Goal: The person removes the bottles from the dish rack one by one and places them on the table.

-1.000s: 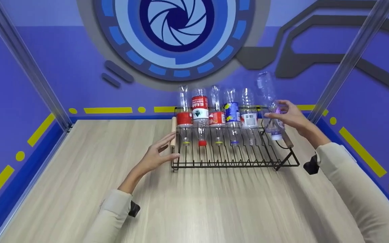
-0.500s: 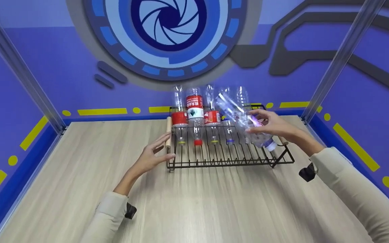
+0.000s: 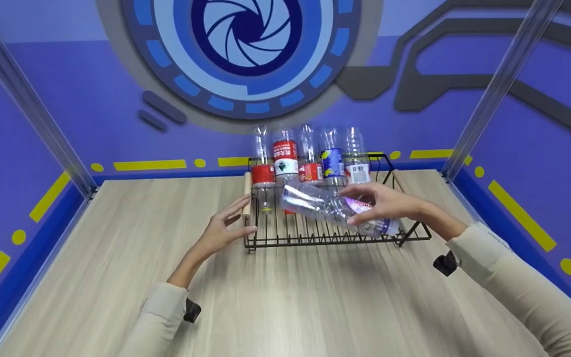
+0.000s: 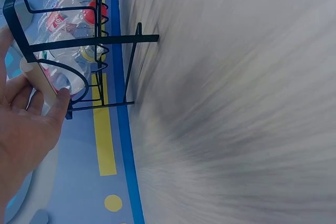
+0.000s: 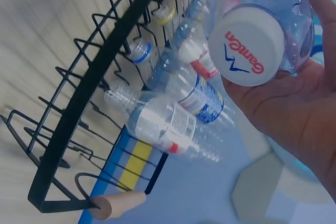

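In the head view my right hand (image 3: 389, 202) grips a clear plastic bottle (image 3: 310, 201) with a purple-pink label. The bottle lies nearly level above the front of a black wire rack (image 3: 315, 243), its base toward the left. Its white printed cap (image 5: 245, 45) faces the right wrist camera. My left hand (image 3: 221, 232) is at the rack's left end, fingers extended and touching the wooden handle (image 4: 39, 82), the thumb by the front corner. Several empty bottles stand cap-down in a row in the rack, among them a red-and-white labelled bottle (image 3: 285, 151) and a blue-labelled bottle (image 3: 332, 161).
A second wooden handle (image 5: 118, 204) is on the rack's right end. The rack stands on a pale wood-grain table (image 3: 285, 302), near the blue patterned back wall (image 3: 92, 104). Side walls with metal corner posts (image 3: 506, 84) enclose the table.
My right hand has moved the bottle left and down from the rack's right end, turning it from upright, cap down, to almost level. The left hand stays at the rack's left end.
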`<state>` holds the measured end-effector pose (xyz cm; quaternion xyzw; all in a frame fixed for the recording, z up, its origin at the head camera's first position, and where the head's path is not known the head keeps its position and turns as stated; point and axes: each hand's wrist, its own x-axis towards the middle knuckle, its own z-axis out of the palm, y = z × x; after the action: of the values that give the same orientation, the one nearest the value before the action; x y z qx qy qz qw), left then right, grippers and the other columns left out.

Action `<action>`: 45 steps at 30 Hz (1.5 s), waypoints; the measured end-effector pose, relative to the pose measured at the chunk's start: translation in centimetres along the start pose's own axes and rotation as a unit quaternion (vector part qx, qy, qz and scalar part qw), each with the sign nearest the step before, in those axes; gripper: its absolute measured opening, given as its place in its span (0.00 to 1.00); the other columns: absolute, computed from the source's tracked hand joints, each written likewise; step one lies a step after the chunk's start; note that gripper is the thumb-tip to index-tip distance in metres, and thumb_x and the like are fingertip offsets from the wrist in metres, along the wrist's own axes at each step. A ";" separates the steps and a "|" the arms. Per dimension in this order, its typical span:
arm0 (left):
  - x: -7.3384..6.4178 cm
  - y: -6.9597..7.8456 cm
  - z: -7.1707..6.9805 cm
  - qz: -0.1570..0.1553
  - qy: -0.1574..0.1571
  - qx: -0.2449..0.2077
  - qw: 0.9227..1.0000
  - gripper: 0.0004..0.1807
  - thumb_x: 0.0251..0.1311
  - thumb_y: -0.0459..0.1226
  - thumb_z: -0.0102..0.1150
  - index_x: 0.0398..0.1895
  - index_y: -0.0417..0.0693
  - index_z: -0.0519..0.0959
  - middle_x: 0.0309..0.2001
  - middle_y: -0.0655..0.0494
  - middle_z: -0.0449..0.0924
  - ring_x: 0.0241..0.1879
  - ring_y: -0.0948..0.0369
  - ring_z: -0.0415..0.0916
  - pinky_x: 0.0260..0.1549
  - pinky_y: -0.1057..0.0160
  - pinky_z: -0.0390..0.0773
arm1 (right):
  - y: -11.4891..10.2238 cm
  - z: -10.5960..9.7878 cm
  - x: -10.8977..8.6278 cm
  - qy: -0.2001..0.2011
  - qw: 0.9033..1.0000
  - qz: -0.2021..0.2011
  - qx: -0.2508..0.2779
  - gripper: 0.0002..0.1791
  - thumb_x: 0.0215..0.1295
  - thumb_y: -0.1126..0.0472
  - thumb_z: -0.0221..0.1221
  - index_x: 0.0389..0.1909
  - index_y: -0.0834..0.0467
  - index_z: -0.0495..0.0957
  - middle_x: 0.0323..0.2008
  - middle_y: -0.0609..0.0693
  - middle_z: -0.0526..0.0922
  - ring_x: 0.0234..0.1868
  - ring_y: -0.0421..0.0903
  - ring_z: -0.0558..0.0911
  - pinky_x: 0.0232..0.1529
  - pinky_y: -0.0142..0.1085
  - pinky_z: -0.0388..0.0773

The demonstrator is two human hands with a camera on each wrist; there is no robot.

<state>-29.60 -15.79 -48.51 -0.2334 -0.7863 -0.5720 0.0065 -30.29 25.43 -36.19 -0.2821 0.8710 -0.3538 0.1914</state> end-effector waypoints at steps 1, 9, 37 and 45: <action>0.0 0.1 0.1 0.000 0.003 0.002 1.000 0.42 0.60 0.33 0.71 0.77 0.40 0.63 0.80 0.46 0.57 0.79 0.46 0.53 0.75 0.46 0.61 | -0.2 0.2 0.0 -0.005 1.000 -0.007 -0.007 0.41 0.58 0.53 0.74 0.71 0.56 0.70 0.62 0.57 0.78 0.58 0.51 0.77 0.58 0.36 0.76; -0.5 3.7 1.2 0.025 0.072 0.045 0.996 0.25 0.68 0.37 0.64 0.67 0.44 0.76 0.68 0.45 0.75 0.70 0.47 0.69 0.71 0.43 0.66 | -1.4 1.5 -0.2 -0.049 0.997 -0.056 -0.038 0.40 0.58 0.52 0.74 0.70 0.56 0.71 0.66 0.55 0.78 0.66 0.55 0.76 0.69 0.51 0.72; -1.9 11.1 3.8 0.041 -0.147 0.178 0.972 0.38 0.50 0.51 0.79 0.66 0.55 0.79 0.63 0.50 0.78 0.63 0.51 0.71 0.60 0.40 0.74 | -5.2 4.9 -0.6 -0.010 0.983 -0.138 -0.117 0.39 0.49 0.49 0.78 0.62 0.56 0.78 0.58 0.50 0.84 0.58 0.51 0.83 0.58 0.47 0.82; -2.2 11.2 3.8 0.027 -0.175 0.194 0.965 0.39 0.49 0.52 0.78 0.67 0.56 0.78 0.60 0.53 0.80 0.55 0.57 0.73 0.52 0.50 0.78 | -5.5 5.5 -0.6 -0.012 0.981 -0.145 -0.132 0.39 0.48 0.51 0.79 0.63 0.56 0.78 0.61 0.50 0.83 0.62 0.50 0.81 0.63 0.48 0.79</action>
<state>-22.50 -10.49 -40.33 -0.3452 -0.8647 -0.3579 -0.0711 -24.92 19.77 -35.82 -0.4321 0.8578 -0.2560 0.1093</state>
